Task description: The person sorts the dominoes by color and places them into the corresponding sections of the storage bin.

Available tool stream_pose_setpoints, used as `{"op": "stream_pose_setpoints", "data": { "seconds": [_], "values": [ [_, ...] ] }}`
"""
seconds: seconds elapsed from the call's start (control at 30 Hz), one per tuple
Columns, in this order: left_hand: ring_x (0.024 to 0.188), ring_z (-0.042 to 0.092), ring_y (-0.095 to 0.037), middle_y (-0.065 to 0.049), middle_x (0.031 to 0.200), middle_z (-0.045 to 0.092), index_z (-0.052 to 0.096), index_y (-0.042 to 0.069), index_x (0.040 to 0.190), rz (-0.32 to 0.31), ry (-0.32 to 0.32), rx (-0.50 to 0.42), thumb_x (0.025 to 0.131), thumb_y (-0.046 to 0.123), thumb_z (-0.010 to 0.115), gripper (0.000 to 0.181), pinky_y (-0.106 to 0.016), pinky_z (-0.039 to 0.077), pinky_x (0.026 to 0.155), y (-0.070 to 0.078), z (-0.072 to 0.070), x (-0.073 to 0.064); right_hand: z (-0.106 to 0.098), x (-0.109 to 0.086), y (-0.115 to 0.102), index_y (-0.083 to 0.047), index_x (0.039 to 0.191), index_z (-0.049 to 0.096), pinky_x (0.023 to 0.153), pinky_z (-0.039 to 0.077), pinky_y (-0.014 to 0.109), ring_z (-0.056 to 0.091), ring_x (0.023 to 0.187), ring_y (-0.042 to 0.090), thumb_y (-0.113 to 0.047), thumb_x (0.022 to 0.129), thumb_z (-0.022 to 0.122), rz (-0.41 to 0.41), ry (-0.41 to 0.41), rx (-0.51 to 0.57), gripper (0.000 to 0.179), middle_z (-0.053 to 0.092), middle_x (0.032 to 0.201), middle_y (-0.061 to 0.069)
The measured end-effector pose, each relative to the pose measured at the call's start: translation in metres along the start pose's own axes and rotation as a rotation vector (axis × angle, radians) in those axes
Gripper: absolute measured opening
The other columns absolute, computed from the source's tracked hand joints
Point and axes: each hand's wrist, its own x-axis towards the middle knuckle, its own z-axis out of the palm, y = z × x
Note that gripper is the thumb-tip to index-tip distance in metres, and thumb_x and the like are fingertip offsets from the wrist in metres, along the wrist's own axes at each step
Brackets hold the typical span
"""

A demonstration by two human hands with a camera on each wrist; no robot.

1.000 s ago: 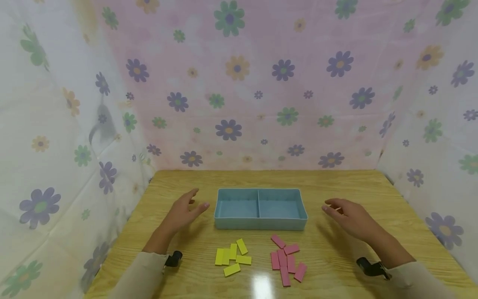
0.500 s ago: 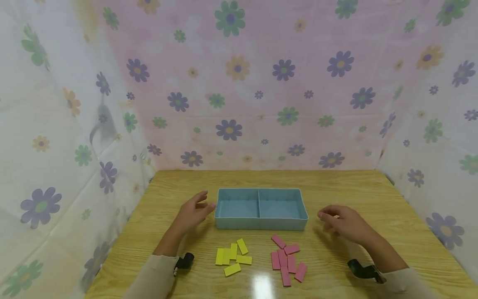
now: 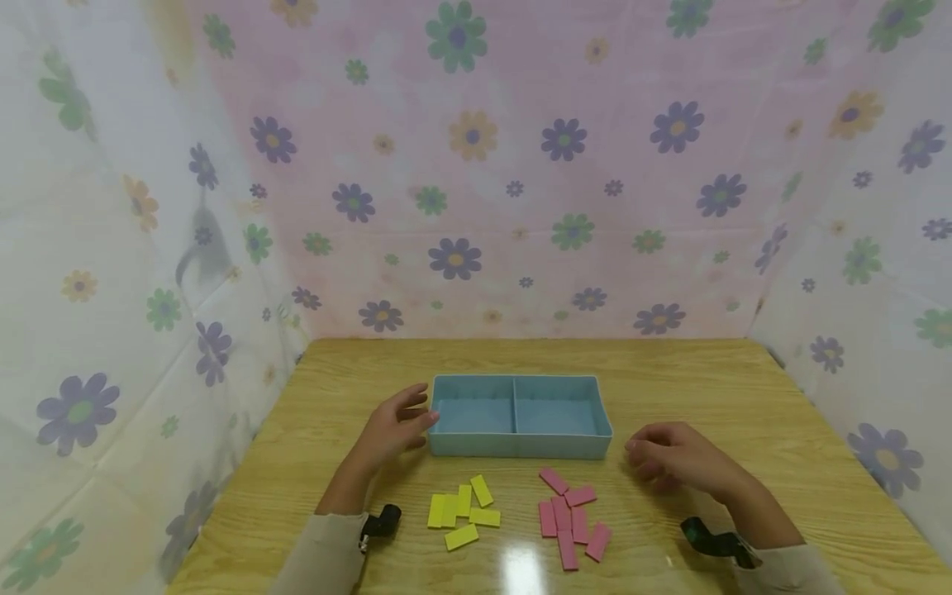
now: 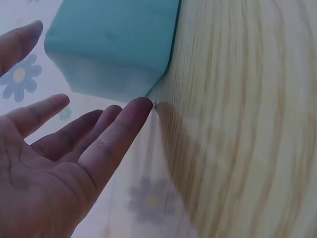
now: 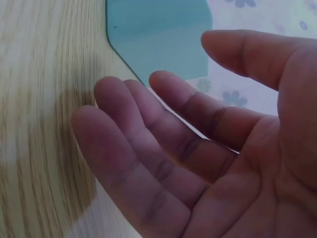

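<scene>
A light blue two-compartment box (image 3: 521,446) stands mid-table, both compartments bare inside. My left hand (image 3: 390,431) is at the box's left end, fingers spread and relaxed, holding nothing; whether the thumb touches the rim I cannot tell. In the left wrist view the box's end (image 4: 114,44) lies just beyond the fingertips. Off the box's right front corner, my right hand (image 3: 680,454) hovers with loosely bent fingers and nothing in them. Several yellow tiles (image 3: 485,517) lie in front of the left compartment. Several pink tiles (image 3: 568,549) lie before the right one, some side by side.
The wooden table (image 3: 357,355) carries all of this. A flowered cloth (image 3: 521,198) rises behind it and on both sides. Each wrist wears a dark camera mount, such as the right mount (image 3: 710,539).
My left hand has moved right, up to the box's left end. My right hand has come slightly left and nearer, its fingers bending more. Box and tiles stay put.
</scene>
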Motion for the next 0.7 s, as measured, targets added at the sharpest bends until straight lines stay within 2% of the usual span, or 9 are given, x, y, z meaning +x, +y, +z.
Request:
{"op": "stream_pose_setpoints", "data": {
  "seconds": [0.17, 0.37, 0.5, 0.7],
  "values": [
    [0.14, 0.052, -0.039, -0.015, 0.159, 0.046, 0.044, 0.022, 0.158, 0.004, 0.007, -0.013, 0.095, 0.038, 0.078, 0.073, -0.047, 0.062, 0.09, -0.001, 0.003, 0.001, 0.007, 0.004, -0.001, 0.007, 0.129, 0.064, 0.077, 0.064, 0.046, 0.073, 0.1, 0.032, -0.033, 0.107, 0.058, -0.019, -0.063, 0.033, 0.046, 0.072, 0.117, 0.019],
    [0.139, 0.052, -0.043, -0.017, 0.155, 0.051, 0.048, 0.019, 0.156, 0.001, -0.007, -0.019, 0.098, 0.02, 0.075, 0.064, -0.048, 0.062, 0.09, -0.002, 0.004, 0.0, 0.014, 0.009, 0.001, 0.006, 0.122, 0.069, 0.076, 0.064, 0.047, 0.074, 0.098, 0.034, -0.03, 0.109, 0.056, -0.053, -0.178, 0.051, 0.041, 0.074, 0.111, 0.021],
    [0.138, 0.054, -0.043, -0.019, 0.155, 0.051, 0.046, 0.016, 0.157, -0.006, -0.011, -0.023, 0.099, 0.019, 0.073, 0.065, -0.046, 0.062, 0.09, -0.002, 0.004, 0.0, 0.015, 0.012, -0.001, 0.004, 0.12, 0.071, 0.073, 0.064, 0.046, 0.074, 0.094, 0.033, -0.03, 0.107, 0.058, -0.065, -0.185, 0.039, 0.038, 0.074, 0.107, 0.02],
    [0.138, 0.054, -0.041, -0.02, 0.157, 0.047, 0.042, 0.012, 0.159, 0.005, -0.054, -0.041, 0.102, 0.025, 0.069, 0.065, -0.045, 0.063, 0.089, 0.0, 0.003, 0.001, 0.017, 0.017, -0.004, 0.006, 0.122, 0.069, 0.072, 0.064, 0.045, 0.072, 0.093, 0.033, -0.029, 0.106, 0.062, -0.076, -0.189, 0.027, 0.038, 0.073, 0.107, 0.021]
  ]
}}
